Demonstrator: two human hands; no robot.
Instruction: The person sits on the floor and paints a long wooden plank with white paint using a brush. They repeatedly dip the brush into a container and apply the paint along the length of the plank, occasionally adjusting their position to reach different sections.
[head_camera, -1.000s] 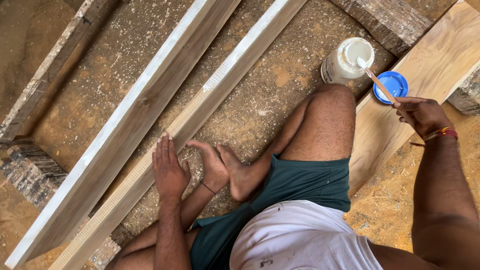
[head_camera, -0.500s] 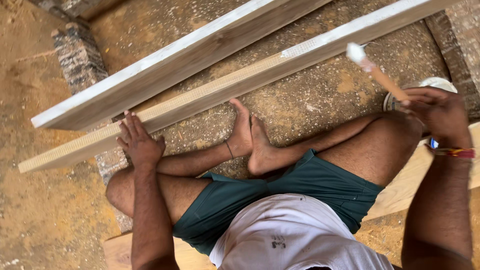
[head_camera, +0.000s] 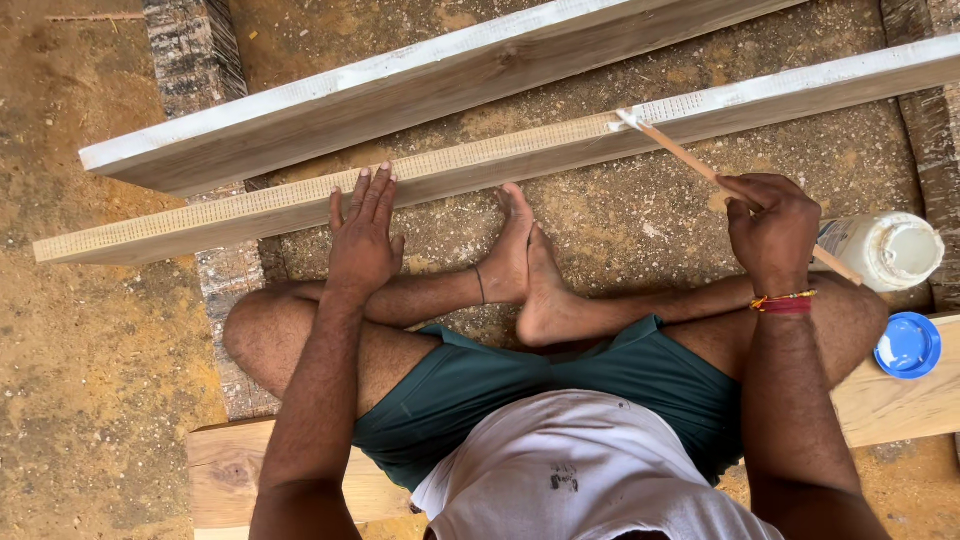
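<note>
The left hand (head_camera: 362, 235) lay flat, fingers spread, on the near long pale wooden plank (head_camera: 300, 203), whose upturned edge ran from nine o'clock towards two o'clock. The right hand (head_camera: 772, 228) pinched a thin wooden stick (head_camera: 690, 160), its white-smeared tip touching that plank's edge at one o'clock. A second pale plank (head_camera: 400, 90) lay beyond, a strip of bare sandy ground (head_camera: 620, 80) between them. At three o'clock a white plastic bottle (head_camera: 885, 250) lay on its side, label too blurred to make out, with a round blue cap (head_camera: 908, 345) just below it on a wooden board (head_camera: 890, 400). Both planks ran out of view at the right.
</note>
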